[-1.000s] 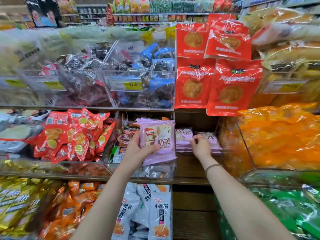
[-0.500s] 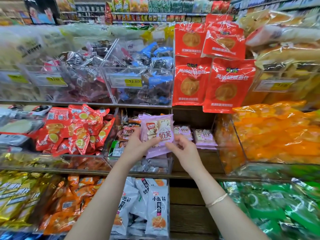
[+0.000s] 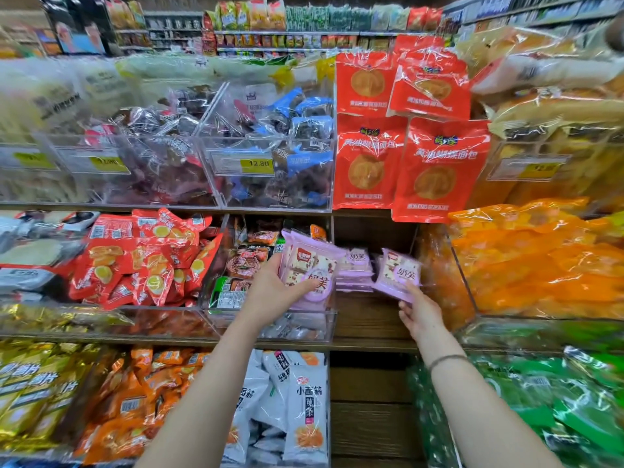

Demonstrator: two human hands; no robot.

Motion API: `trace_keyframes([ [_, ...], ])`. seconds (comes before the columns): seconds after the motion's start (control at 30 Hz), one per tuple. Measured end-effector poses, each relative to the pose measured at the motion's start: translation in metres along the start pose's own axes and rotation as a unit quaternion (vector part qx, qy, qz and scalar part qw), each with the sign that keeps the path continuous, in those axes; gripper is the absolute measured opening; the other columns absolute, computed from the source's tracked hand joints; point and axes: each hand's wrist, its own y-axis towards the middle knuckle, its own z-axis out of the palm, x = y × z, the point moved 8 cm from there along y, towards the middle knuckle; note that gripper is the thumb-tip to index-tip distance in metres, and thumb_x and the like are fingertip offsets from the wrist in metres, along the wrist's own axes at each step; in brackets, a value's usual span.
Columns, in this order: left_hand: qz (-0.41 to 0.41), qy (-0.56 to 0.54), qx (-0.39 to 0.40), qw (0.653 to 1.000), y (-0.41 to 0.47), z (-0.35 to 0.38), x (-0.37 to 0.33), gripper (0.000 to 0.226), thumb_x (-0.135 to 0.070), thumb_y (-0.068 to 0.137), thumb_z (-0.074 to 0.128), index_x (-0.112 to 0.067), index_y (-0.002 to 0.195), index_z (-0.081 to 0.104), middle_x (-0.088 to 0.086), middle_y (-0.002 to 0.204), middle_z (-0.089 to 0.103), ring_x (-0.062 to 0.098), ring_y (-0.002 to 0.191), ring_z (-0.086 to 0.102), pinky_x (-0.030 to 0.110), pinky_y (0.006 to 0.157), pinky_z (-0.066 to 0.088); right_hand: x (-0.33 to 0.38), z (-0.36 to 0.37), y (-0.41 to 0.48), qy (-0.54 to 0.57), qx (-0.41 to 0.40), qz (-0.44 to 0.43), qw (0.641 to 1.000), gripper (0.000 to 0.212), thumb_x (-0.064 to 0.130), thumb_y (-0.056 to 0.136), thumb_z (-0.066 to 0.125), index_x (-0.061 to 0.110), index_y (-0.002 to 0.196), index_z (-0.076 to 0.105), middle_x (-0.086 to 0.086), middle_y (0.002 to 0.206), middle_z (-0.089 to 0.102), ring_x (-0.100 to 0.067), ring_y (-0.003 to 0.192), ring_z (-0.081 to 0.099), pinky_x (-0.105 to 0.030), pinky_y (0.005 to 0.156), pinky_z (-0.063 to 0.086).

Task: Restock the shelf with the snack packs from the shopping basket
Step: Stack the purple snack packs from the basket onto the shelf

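My left hand (image 3: pixel 274 292) grips a small stack of purple snack packs (image 3: pixel 312 265) in front of the middle shelf. My right hand (image 3: pixel 420 310) pinches the lower edge of a single purple pack (image 3: pixel 400 273), held tilted just right of the stack. Behind both, a low pile of the same purple packs (image 3: pixel 356 270) lies on the wooden shelf (image 3: pixel 368 319) in the open bay. The shopping basket is out of view.
A clear bin of mixed snacks (image 3: pixel 266 319) stands left of the bay, and a clear bin of orange bags (image 3: pixel 526 265) is on the right. Red bread bags (image 3: pixel 439 170) hang above the bay. White noodle packs (image 3: pixel 304 407) fill the lower shelf.
My right hand went from the shelved pile to my left hand's stack, took one purple pack, and now holds it out to the right toward the bay.
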Motion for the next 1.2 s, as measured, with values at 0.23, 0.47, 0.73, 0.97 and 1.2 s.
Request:
trace_keyframes([
  [0.23, 0.004, 0.0, -0.002, 1.0, 0.001, -0.001, 0.003, 0.039, -0.033, 0.072, 0.08, -0.031, 0.104, 0.058, -0.013, 0.097, 0.07, 0.002, 0.088, 0.066, 0.03, 0.08, 0.053, 0.01, 0.013, 0.033, 0.203, 0.019, -0.001, 0.979, 0.036, 0.019, 0.098, 0.048, 0.002, 0.128, 0.051, -0.017, 0.131, 0.053, -0.002, 0.092, 0.062, 0.003, 0.069, 0.042],
  [0.47, 0.007, 0.005, 0.001, 1.0, 0.002, -0.001, 0.002, 0.038, -0.033, 0.072, 0.08, -0.031, 0.102, 0.057, -0.012, 0.098, 0.069, 0.005, 0.091, 0.066, 0.035, 0.083, 0.055, -0.005, 0.01, 0.016, 0.084, 0.01, -0.01, 0.996, 0.037, 0.011, 0.094, 0.054, -0.001, 0.128, 0.049, -0.014, 0.132, 0.051, -0.023, 0.118, 0.054, -0.03, 0.097, 0.047],
  [0.73, 0.011, -0.007, -0.004, 1.0, 0.001, -0.001, -0.001, 0.033, -0.033, 0.073, 0.079, -0.033, 0.098, 0.058, -0.011, 0.096, 0.07, 0.006, 0.089, 0.066, 0.036, 0.081, 0.055, 0.024, 0.092, -0.099, -0.281, 0.253, -0.332, 0.864, 0.022, 0.048, 0.074, 0.068, 0.03, 0.086, 0.063, 0.013, 0.087, 0.063, -0.005, 0.075, 0.057, -0.012, 0.063, 0.046],
  [0.97, -0.004, -0.089, -0.007, 0.996, -0.003, -0.004, 0.0, 0.034, -0.026, 0.078, 0.076, -0.027, 0.107, 0.059, -0.01, 0.098, 0.072, 0.008, 0.092, 0.068, 0.028, 0.078, 0.054, 0.021, 0.106, -0.121, -0.33, 0.215, -0.382, 0.836, 0.045, 0.049, 0.064, 0.077, 0.033, 0.098, 0.051, 0.014, 0.102, 0.046, 0.006, 0.088, 0.045, -0.009, 0.069, 0.036],
  [1.2, -0.007, -0.144, -0.015, 0.989, -0.003, -0.01, 0.001, 0.041, -0.026, 0.08, 0.074, -0.023, 0.117, 0.058, -0.004, 0.109, 0.071, 0.013, 0.1, 0.068, 0.033, 0.087, 0.054, 0.015, 0.121, -0.13, -0.328, 0.238, -0.385, 0.829, 0.024, 0.041, 0.073, 0.076, 0.038, 0.084, 0.054, 0.013, 0.103, 0.035, 0.022, 0.099, 0.034, 0.005, 0.078, 0.028],
])
